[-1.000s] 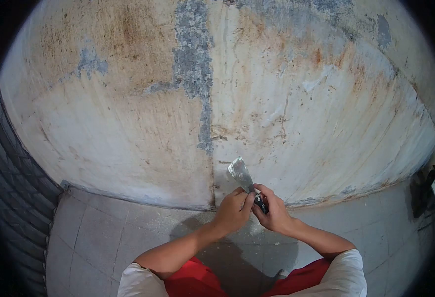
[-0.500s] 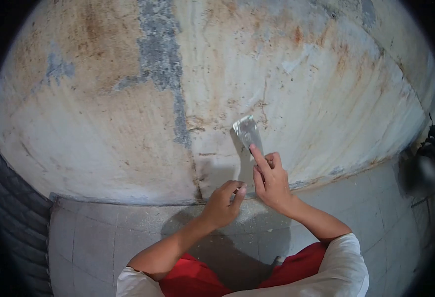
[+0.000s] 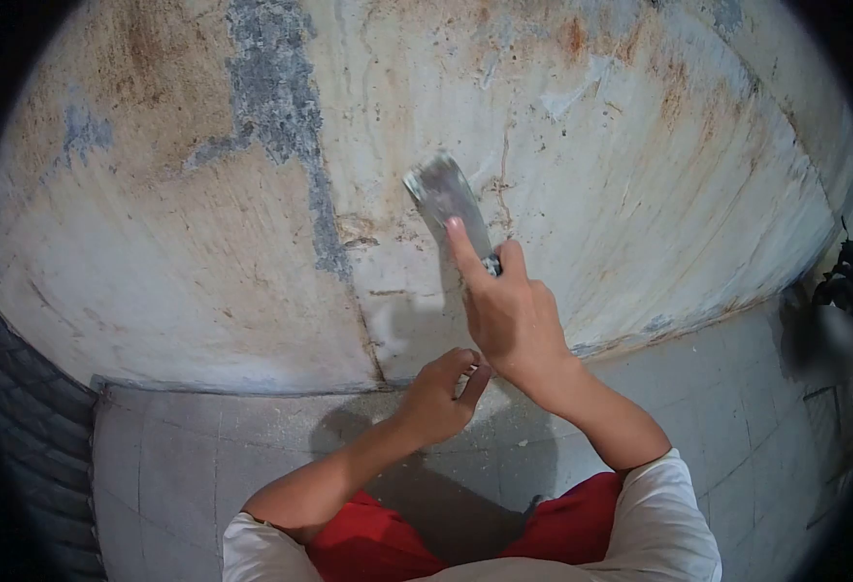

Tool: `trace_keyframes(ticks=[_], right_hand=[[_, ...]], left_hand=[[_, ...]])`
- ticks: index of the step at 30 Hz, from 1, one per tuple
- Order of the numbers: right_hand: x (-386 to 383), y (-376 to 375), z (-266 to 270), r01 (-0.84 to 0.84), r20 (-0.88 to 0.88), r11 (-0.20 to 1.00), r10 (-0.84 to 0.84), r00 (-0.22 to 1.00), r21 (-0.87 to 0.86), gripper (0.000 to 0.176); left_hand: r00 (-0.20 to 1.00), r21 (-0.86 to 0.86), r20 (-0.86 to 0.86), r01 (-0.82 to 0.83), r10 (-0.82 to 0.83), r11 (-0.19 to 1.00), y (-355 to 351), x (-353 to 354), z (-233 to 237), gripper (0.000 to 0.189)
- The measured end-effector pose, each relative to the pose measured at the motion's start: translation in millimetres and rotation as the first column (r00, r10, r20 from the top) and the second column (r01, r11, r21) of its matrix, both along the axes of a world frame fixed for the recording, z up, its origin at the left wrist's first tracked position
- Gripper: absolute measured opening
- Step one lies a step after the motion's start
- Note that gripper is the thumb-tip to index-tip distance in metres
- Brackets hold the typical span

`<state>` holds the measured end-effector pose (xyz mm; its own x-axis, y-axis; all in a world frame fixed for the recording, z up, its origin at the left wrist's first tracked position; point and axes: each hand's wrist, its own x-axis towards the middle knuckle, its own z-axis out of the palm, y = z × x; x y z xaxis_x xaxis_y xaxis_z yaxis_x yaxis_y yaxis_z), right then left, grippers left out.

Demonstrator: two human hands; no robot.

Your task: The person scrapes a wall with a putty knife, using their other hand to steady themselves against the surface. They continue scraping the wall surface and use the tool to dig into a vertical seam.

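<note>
One finger (image 3: pixel 461 244) of the right hand (image 3: pixel 512 320) lies stretched along the back of the scraper (image 3: pixel 441 194) and presses its blade toward the wall (image 3: pixel 659 165). The other fingers are wrapped tight around the dark handle, which is almost wholly hidden in the fist. The left hand (image 3: pixel 438 396) has let go of the tool: a second ago both hands were closed on the handle low down, near the foot of the wall. Now the left hangs below the right wrist with its fingers half curled and the thumb close to the forefinger. Nothing shows in it, and it touches neither the scraper nor the right hand.

Since then the right arm has gone up and somewhat to the left, carrying the blade from just above the floor tiles (image 3: pixel 184 456) to a spot well up the stained plaster. It now sits just right of the dark vertical seam (image 3: pixel 349 291) and below the grey bare patch (image 3: pixel 271 97). The blade looks flat or nearly flat against the surface, tilted with its edge up and left.

By the look of it, the two-handed grip near the floor has given way to one-handed scraping higher up, with the forefinger supplying the pressure. White dust lies on the tiles along the foot of the wall.
</note>
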<state>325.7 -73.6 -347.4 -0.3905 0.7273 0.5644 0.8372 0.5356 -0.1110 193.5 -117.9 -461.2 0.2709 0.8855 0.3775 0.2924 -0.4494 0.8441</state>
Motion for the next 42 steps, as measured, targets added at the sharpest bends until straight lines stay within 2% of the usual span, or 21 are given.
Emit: trace_keyframes(ticks=[3, 4, 6, 8, 11, 14, 18, 21, 23, 24, 26, 27, 29, 30, 32, 33, 36, 37, 39, 41, 42], right_hand=[[-14, -2, -2, 0.036, 0.039, 0.999, -0.035, 0.999, -0.024, 0.084], [-9, -4, -10, 0.032, 0.032, 0.999, -0.031, 0.999, -0.035, 0.084], [10, -2, -37, -0.109, 0.0, 0.993, 0.109, 0.994, -0.04, 0.088], [14, -3, -57, -0.114, 0.031, 0.993, 0.115, 0.993, -0.039, 0.091], [7, -3, -64, -0.094, 0.082, 0.995, 0.097, 0.992, -0.044, 0.097], [-15, -4, -34, -0.127, 0.103, 0.991, 0.129, 0.986, -0.032, 0.098], [-25, -19, -17, -0.118, 0.149, 0.992, 0.124, 0.981, -0.048, 0.093], [-17, -15, -22, -0.055, 0.222, 0.997, 0.065, 0.973, -0.053, 0.087], [-43, -11, -19, -0.064, 0.202, 0.998, 0.065, 0.977, -0.009, 0.086], [-55, -9, -13, -0.07, 0.178, 0.997, 0.064, 0.982, 0.033, 0.085], [-66, -9, -2, -0.093, 0.206, 0.995, 0.085, 0.975, 0.031, 0.084], [-71, -10, 0, -0.112, 0.23, 0.993, 0.102, 0.968, 0.028, 0.083], [-43, -12, -17, -0.108, 0.236, 0.994, 0.102, 0.966, 0.014, 0.082], [-29, -14, -24, -0.086, 0.249, 0.996, 0.083, 0.965, 0.002, 0.082], [-12, -11, -29, -0.025, 0.227, 1.0, 0.023, 0.974, 0.006, 0.082], [-3, -12, -27, -0.002, 0.205, 1.0, 0.002, 0.979, 0.0, 0.081], [-19, -11, -14, -0.011, 0.1, 1.0, 0.011, 0.995, 0.0, 0.082], [-11, -10, -19, 0.004, 0.096, 1.0, -0.004, 0.995, 0.002, 0.082], [16, -7, -48, 0.033, -0.024, 0.998, -0.035, 0.999, -0.048, 0.083], [54, 1, -96, 0.049, -0.016, 0.997, -0.05, 0.999, -0.064, 0.084], [60, 0, -97, 0.052, -0.003, 0.995, -0.053, 0.999, -0.081, 0.085]], left_hand=[[0.998, 0.005, -0.065, -0.003, 0.003, 1.0, 1, 2, 1, 0.021], [0.999, -0.019, -0.02, -0.034, 0.034, 0.999, 1, 1, 0, 0.023], [0.996, -0.042, 0.029, -0.083, 0.084, 0.996, 2, -9, -2, 0.024], [0.937, -0.319, 0.316, -0.04, 0.146, 0.947, 5, -19, -4, 0.024], [0.907, -0.368, 0.354, -0.09, 0.229, 0.925, 6, -27, -5, 0.028], [0.958, -0.263, 0.211, -0.138, 0.196, 0.955, 5, -25, -4, 0.025], [0.954, -0.246, 0.289, -0.007, 0.08, 0.969, 7, -18, -20, 0.022], [0.977, -0.241, 0.201, -0.021, 0.071, 0.97, 8, -22, -15, 0.028], [0.989, -0.187, -0.133, 0.04, -0.066, 0.982, 0, -26, -11, 0.038], [0.99, -0.187, -0.13, 0.037, -0.062, 0.982, -1, -23, -14, 0.038], [0.922, -0.122, -0.342, 0.148, -0.182, 0.981, -5, -20, -17, 0.04], [0.919, -0.127, -0.35, 0.145, -0.181, 0.981, -10, -25, -16, 0.04], [0.729, -0.307, -0.579, 0.221, -0.366, 0.926, -22, -33, -6, 0.045], [0.716, -0.308, -0.583, 0.243, -0.385, 0.92, -27, -37, 4, 0.045], [0.473, -0.574, -0.607, 0.295, -0.639, 0.764, -28, -41, 22, 0.051], [0.452, -0.57, -0.609, 0.322, -0.652, 0.756, -26, -38, 23, 0.051], [0.402, -0.607, -0.598, 0.338, -0.693, 0.719, -29, -28, 12, 0.051], [0.452, -0.547, -0.603, 0.366, -0.658, 0.753, -28, -28, 1, 0.051], [0.491, -0.493, -0.6, 0.396, -0.632, 0.775, -27, -33, -3, 0.051], [0.48, -0.502, -0.614, 0.376, -0.627, 0.779, -26, -37, 3, 0.051], [0.477, -0.5, -0.613, 0.382, -0.629, 0.777, -25, -35, 3, 0.051]])
